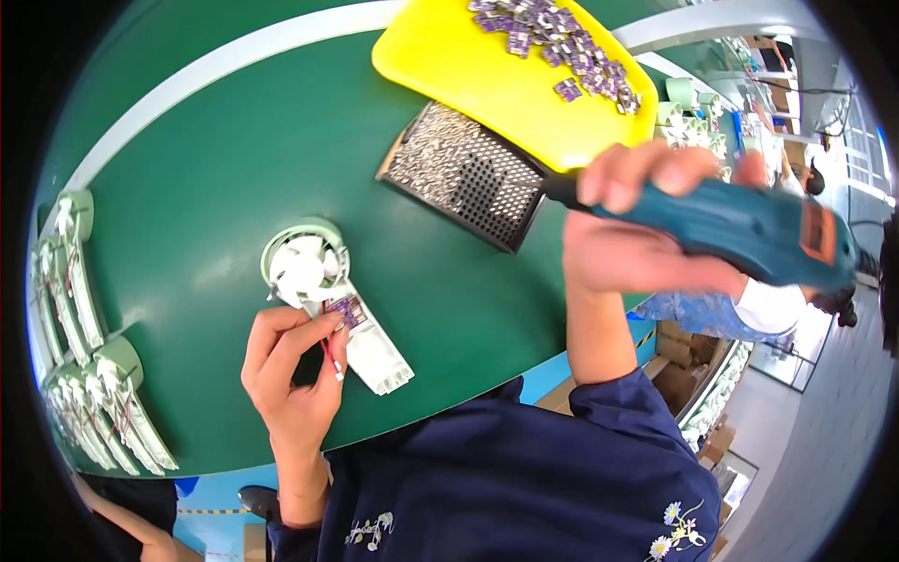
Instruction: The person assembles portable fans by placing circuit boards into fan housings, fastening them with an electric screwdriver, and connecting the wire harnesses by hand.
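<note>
A pale green handheld fan housing (379, 359) lies open on the table, its white fan blades (302, 269) at the round far end. My left hand (292, 375) pinches a small purple circuit board (350, 311) against the housing, just below the blades. Red and black wires with a white plug hang beside these fingers. To the right, raised over the table, my right hand (623, 248) is wrapped round a teal electric screwdriver (749, 229). Its black nose points left at the black perforated screw tray (510, 245); the tip is blurred. Many small screws (449, 155) fill the tray's left part.
Behind the screw tray lies a yellow tray (421, 51) with a heap of purple circuit boards (581, 56). More fan housings (108, 403) stand in rows at the left table edge, and others (688, 117) at the far right. Another person's arm (131, 520) shows at lower left.
</note>
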A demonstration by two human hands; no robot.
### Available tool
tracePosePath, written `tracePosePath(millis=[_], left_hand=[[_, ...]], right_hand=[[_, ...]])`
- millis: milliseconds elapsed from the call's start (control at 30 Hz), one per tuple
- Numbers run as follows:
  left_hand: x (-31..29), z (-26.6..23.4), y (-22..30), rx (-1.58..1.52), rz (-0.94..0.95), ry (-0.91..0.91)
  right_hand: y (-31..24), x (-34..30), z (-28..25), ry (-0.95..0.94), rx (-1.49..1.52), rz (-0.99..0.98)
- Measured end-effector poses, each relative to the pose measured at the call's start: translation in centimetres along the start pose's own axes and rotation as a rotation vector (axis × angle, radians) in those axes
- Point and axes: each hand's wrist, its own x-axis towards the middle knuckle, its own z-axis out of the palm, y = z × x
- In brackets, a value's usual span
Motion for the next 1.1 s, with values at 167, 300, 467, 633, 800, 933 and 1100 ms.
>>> tracePosePath(millis=[167,300,467,633,800,933,1100], left_hand=[[0.7,0.6,0.0,-0.069,0.070,0.010],[0.2,0.3,-0.3,-0.052,0.032,0.014],[-0.1,0.6,-0.6,-0.109,0.045,0.035],[0.0,0.7,-0.6,-0.114,0.044,0.035],[0.2,0.6,-0.4,-0.083,0.070,0.045],[0.2,0.7,0.0,-0.083,0.056,0.028],[0.1,1.3,0.5,-0.006,0.060,0.041]], right_hand=[[-6.2,-0.5,4.4,-0.003,0.197,0.054],[-4.1,-4.2,9.0,-0.117,0.321,0.056],[-3.9,-4.8,9.6,-0.186,0.362,0.110],[-4.1,-4.3,8.3,-0.232,0.301,0.131],[-2.9,-4.5,8.3,-0.109,0.303,0.134],[-2.8,-5.0,8.5,-0.121,0.281,0.150],[-3.2,-4.7,8.8,-0.129,0.256,0.116]])
